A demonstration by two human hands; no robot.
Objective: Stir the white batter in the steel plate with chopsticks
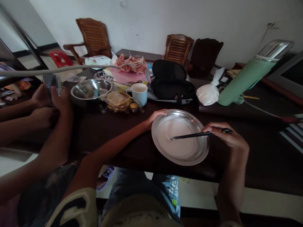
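A wide metal bowl (204, 151) stands on the dark table before me, partly filled with a pale, thick-looking liquid (177, 143). My left hand (156, 117) grips its far left rim, the thumb side lying along the edge. In my right hand (221, 134) is a pair of black chopsticks (191, 135), held nearly level over the right rim. Their tips dip into the liquid near the bowl's middle, and some pale stuff clings to them. Whether the chopsticks touch the rim I cannot tell.
Behind the bowl are a white mug (140, 94), a black case (174, 86), a plastic bag of white powder (208, 94) and a tilted green thermos (247, 82). Further left lie wrapped food containers (118, 100) and another metal bowl (81, 91). Another person's hands (50, 97) are at the left.
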